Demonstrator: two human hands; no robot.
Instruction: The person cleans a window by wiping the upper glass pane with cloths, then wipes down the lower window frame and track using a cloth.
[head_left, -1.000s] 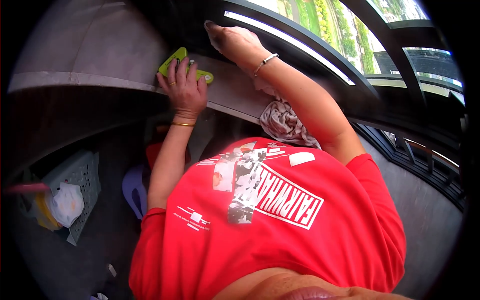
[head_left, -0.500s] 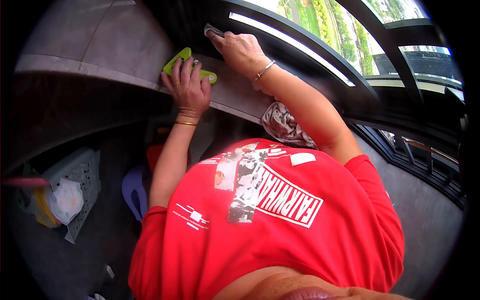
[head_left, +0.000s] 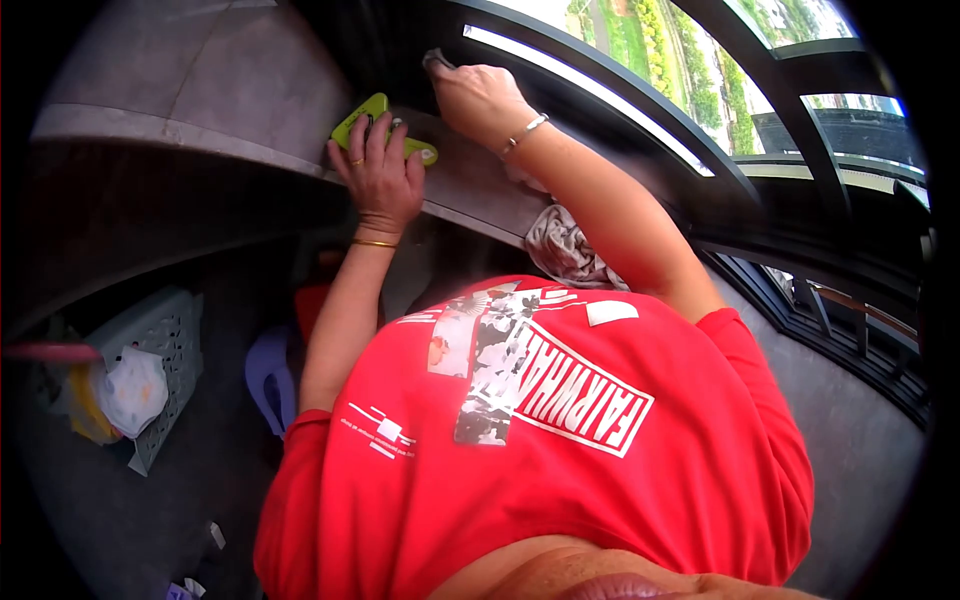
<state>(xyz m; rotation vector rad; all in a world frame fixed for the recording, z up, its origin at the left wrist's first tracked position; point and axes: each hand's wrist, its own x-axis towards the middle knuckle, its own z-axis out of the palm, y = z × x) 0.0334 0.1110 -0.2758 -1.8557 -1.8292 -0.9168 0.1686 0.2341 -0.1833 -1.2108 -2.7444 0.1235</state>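
My left hand [head_left: 378,182] lies over a lime-green plastic thing [head_left: 375,105] on the grey stone ledge [head_left: 270,95], its fingers spread across the top. Parts of the green thing show on both sides of the fingers, but its kind is not clear. Up against the dark window frame [head_left: 560,60], my right hand [head_left: 480,100] is closed on a small greyish cloth [head_left: 436,62], of which just a corner sticks out past the fingers. A crumpled patterned cloth [head_left: 565,245] sits at the ledge's edge, below my right forearm.
Window panes [head_left: 690,80] with dark bars stand at the upper right. On the lower left are a grey plastic basket [head_left: 180,340], a white piece of cloth or paper [head_left: 135,390] and a purple curved thing [head_left: 268,380]. Black railing [head_left: 840,320] runs along the right.
My right hand and its cloth have shifted slightly to the right along the frame, the wrist turning a little. My left hand stays on the green thing.
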